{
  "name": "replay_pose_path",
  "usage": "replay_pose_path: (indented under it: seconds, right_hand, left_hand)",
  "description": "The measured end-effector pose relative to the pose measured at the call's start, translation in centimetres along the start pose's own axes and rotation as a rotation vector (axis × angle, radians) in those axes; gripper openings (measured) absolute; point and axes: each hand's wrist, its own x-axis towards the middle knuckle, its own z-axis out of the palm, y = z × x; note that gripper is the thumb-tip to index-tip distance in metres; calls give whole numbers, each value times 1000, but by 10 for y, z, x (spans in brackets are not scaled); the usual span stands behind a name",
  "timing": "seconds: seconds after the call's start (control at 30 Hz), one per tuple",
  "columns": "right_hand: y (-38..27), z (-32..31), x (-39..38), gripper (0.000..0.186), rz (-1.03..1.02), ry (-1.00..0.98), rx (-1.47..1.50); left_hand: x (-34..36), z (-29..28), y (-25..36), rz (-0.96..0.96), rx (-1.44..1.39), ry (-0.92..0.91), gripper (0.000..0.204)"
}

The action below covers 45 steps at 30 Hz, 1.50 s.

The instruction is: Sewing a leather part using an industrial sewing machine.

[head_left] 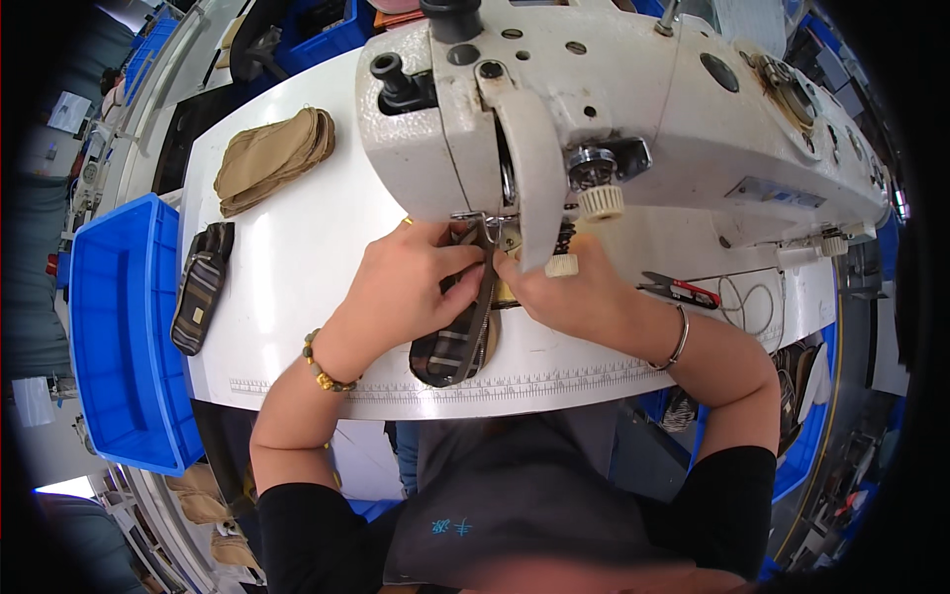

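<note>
One striped cloth (pixel 435 356) lies on the white table (pixel 287 297) with its top end under the machine (pixel 416 139), where the left hand (pixel 411 282) pinches it between thumb and finger and the right hand (pixel 579 292) touches its edge (I can't tell if those fingers pinch).

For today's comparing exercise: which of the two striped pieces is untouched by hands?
The striped piece lying beside the blue bin; the other striped piece is at the sewing machine, left hand on it.
</note>
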Motion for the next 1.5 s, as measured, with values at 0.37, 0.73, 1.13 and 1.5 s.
replay_pose_path:
  seconds: [0.37, 0.73, 1.13, 1.5]
  right_hand:
    - [-7, -15, 11, 8, 12, 128, 46]
    - [-37, -22, 2, 9, -450, -77, 272]
    - [-21, -21, 4, 13, -353, 209, -34]
    - [-27, -27, 13, 15, -512, 135, 178]
  left_hand:
    - [0, 12, -29, 299, -28, 255, 30]
    - [-3, 0, -35, -330, -1009, 267, 44]
    - [-8, -17, 32, 81, 186, -61, 28]
    - [-14, -5, 16, 31, 156, 52, 26]
